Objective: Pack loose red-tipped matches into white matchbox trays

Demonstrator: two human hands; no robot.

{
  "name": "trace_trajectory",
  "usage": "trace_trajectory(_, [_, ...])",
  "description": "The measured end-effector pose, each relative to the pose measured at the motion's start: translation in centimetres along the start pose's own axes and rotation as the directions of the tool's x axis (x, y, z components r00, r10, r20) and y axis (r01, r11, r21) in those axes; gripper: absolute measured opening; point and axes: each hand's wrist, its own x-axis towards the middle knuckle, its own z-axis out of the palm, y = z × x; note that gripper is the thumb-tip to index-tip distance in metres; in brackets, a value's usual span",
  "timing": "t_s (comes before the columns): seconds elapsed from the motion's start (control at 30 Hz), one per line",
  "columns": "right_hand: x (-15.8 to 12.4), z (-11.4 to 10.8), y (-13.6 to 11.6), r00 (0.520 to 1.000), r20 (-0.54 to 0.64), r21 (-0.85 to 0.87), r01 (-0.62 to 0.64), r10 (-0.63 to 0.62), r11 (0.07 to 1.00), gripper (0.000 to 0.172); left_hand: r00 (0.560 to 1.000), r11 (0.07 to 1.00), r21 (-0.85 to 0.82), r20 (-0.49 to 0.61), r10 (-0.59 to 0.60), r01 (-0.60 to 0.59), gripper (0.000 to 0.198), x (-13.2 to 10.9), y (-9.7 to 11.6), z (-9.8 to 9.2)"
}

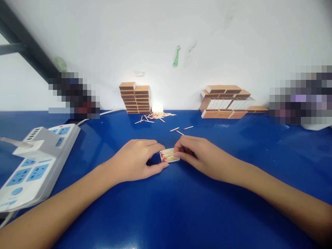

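Observation:
A small white matchbox tray (169,160) with red-tipped matches (168,155) lying in it is on the blue table, between both hands. My left hand (141,159) grips the tray's left end, fingers at the far side and thumb at the near side. At the right end, my right hand (194,152) has its fingers pinched together over the tray and the match ends; whether a match is between the fingertips is hidden. Just beyond the right hand lie a few loose matches (174,129).
A pile of matches (158,116) lies near the wall, beside stacked matchboxes (137,100). More matchboxes (223,113) are stacked at the back right. A white power strip (49,173) with a plugged-in adapter is on the left. The blue table (160,211) extends toward me.

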Motion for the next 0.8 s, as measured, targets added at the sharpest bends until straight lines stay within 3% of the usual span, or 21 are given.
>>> trace_trajectory(0.27, [0.2,1.1,-0.5,0.995,-0.077,0.107,-0.049,0.057,0.993,0.013,1.0,1.0,-0.001,-0.001,-0.001,0.001,0.032,0.1,0.0,-0.2])
trace_trajectory(0.4, [0.5,0.5,0.0,0.988,-0.155,0.082,-0.016,0.029,0.996,0.017,1.0,1.0,-0.006,0.005,-0.003,0.003,0.033,0.0,0.0,-0.1])
trace_trajectory(0.5, [1.2,-0.7,2.2,0.94,-0.34,-0.103,-0.017,-0.019,0.995,0.016,1.0,1.0,0.0,0.008,-0.013,0.013,0.033,0.0,0.1,-0.1])
trace_trajectory(0.57, [1.7,-1.6,4.4,0.913,-0.4,-0.243,-0.024,-0.077,0.97,0.019,1.0,1.0,-0.001,0.007,-0.016,0.016,0.034,0.1,0.1,-0.1])
trace_trajectory(0.67, [2.2,-2.2,7.2,0.914,-0.397,-0.31,-0.049,-0.083,0.949,0.019,1.0,1.0,-0.001,0.004,-0.014,0.014,0.034,0.2,0.2,-0.1])
trace_trajectory(0.8, [2.6,-2.0,8.7,0.941,-0.338,-0.235,-0.085,0.0,0.968,0.017,1.0,1.0,0.002,-0.002,-0.01,0.01,0.033,0.1,0.1,-0.1])
